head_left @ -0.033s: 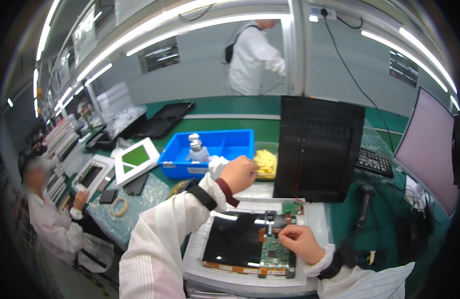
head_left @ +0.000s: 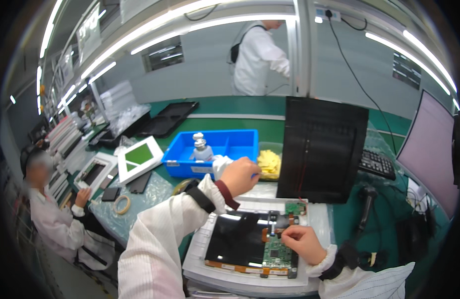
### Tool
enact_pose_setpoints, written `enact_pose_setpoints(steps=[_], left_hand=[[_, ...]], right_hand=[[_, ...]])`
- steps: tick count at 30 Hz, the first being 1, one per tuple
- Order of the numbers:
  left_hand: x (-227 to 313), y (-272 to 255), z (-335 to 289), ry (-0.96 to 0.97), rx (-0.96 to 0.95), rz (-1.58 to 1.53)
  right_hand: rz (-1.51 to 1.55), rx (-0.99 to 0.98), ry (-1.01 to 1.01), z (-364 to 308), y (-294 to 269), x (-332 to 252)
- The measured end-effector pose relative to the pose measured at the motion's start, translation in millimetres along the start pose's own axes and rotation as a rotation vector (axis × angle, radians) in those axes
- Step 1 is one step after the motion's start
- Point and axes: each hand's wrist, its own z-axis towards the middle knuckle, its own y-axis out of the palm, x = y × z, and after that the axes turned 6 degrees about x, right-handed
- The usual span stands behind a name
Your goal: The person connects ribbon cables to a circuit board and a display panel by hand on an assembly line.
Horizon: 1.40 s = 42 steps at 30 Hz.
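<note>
Hands (head_left: 270,209) between blue bin (head_left: 240,142), black panel (head_left: 323,149), circuit board (head_left: 279,251).

Bright, even light falls from long ceiling tubes (head_left: 155,42) that glare white, while the fisheye view bends straight edges toward a dark vignetted rim, the black panel (head_left: 240,239) shows reflections, and far details go soft.

White striped sleeves (head_left: 155,244), maroon cuffs, blk wrist straps

A dark flat panel (head_left: 240,239) lies face down in a white tray (head_left: 200,264), a green circuit board (head_left: 276,251) along its right side, a small yellow pile (head_left: 269,163) behind
</note>
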Motion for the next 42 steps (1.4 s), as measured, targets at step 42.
enact_pose_setpoints(steps=[42], left_hand=[[97.9,-9.4,-96.9,0.100,0.105,-0.204]], right_hand=[[0.493,-0.119,0.454,-6.0,9.6,-6.4]])
